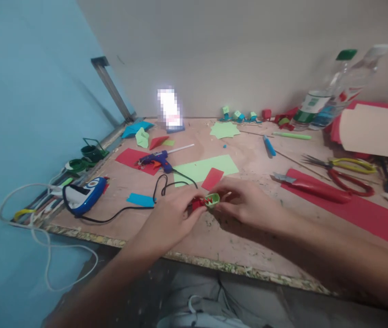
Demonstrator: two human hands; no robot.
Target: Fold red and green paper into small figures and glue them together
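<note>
Forearms (128, 253) loom closest to my camera. Rightward from the blue wall (26, 91), I see a glue gun (161, 158) on a red sheet (125, 157), the left hand (176, 212) pinching a red piece (198, 203), the right hand (243, 200) pinching a green piece (215, 201) touching it, both above the crumb-strewn tabletop (235, 254), then bottles (315, 102) by the grey wall (248, 45).

glue gun (161, 159) behind left grip (176, 209), 2 bottles (314, 104) behind scissors (331, 165), phone (170, 108) by wall (248, 54)
</note>
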